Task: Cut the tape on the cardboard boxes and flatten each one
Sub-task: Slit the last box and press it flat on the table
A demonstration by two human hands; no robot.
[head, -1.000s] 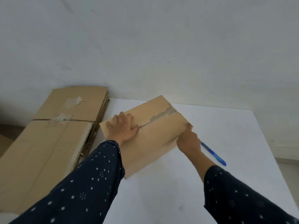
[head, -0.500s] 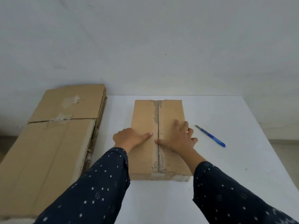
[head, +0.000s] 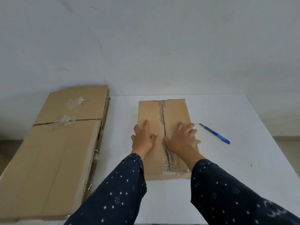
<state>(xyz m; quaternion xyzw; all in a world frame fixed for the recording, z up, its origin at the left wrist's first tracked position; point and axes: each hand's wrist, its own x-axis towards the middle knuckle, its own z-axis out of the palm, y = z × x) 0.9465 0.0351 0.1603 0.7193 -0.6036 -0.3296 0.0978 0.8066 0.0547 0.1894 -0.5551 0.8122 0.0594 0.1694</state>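
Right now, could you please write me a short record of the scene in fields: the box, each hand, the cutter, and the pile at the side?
box: cardboard box lies flat on the white table, its middle seam split open
left: left hand presses the left flap, fingers straight
right: right hand presses the right flap, fingers spread
cutter: blue cutter lies on the table right of the box, untouched
pile: flattened cardboard stack left of the box

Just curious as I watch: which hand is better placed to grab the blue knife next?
Probably the right hand: it rests on the box, on the side nearest the blue knife. The left hand would have to cross over.
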